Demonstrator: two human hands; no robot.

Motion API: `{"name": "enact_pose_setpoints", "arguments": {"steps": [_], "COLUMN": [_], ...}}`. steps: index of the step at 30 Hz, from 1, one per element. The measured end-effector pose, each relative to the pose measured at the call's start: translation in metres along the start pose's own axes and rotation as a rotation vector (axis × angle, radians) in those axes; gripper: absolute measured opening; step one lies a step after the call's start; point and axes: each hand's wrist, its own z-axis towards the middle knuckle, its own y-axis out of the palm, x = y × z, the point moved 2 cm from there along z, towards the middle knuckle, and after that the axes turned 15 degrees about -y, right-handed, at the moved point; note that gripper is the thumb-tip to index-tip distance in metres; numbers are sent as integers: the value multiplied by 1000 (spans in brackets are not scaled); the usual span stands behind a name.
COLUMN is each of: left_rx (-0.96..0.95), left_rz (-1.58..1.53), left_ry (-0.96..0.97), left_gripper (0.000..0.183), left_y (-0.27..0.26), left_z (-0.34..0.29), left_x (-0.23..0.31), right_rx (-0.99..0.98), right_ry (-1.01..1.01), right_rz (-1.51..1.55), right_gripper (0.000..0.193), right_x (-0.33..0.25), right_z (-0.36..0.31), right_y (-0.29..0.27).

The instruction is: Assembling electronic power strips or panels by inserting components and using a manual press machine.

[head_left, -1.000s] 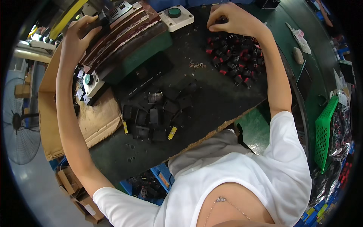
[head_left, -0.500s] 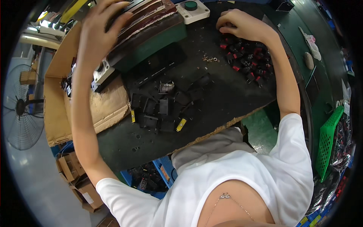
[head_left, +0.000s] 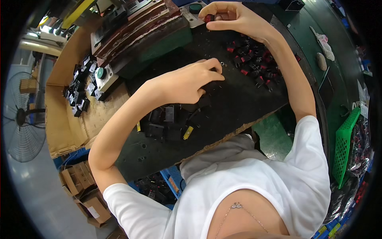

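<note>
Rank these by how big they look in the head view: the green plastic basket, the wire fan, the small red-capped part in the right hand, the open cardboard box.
Largest to smallest:
1. Open cardboard box
2. Wire fan and green plastic basket: look alike, and both are bent by the rim, so unranked
3. Small red-capped part in the right hand

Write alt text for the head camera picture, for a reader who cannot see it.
Seen from above, a person at a dark mat holds a small red-capped part in the right hand, while the left hand rests on black parts. A pile of red-and-black parts lies by the right wrist; a cardboard box stands to the left.
</note>
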Motion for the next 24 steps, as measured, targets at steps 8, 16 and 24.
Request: {"name": "enact_pose_setpoints", "arguments": {"steps": [8,16,24], "left_rx": [241,783,1028], "left_rz": [-138,-555,-76], "left_ry": [87,-270,-514], "left_gripper": [37,47,27], "left_y": [-22,-89,-142], "left_z": [-6,-89,-121], "left_x": [-8,-43,-108], "right_rx": [243,156,214], "right_ry": [289,292,293], "right_rz": [387,268,13], "right_gripper": [23,31,34], "right_x": [-13,-9,-7], "right_z": [11,7,6], "right_y": [18,28,32]}}
